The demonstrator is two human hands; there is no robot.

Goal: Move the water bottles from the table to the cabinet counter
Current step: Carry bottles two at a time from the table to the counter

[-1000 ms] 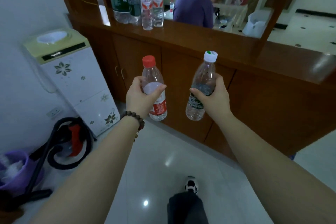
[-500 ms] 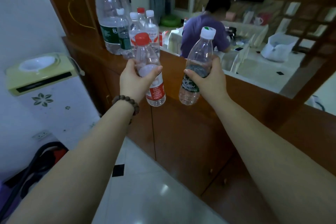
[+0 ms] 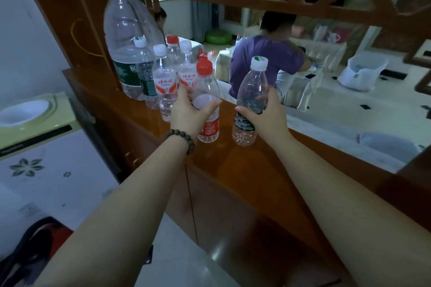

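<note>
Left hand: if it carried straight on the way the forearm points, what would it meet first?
Probably the bottle cluster on the counter, just beyond the left hand and its red-capped bottle; depth is unclear.

Water dispenser [image 3: 35,137] beside seated person [image 3: 265,58]

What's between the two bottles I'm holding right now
Nothing. In the head view only bare cabinet counter shows between the red-capped bottle and the white-capped bottle.
</note>
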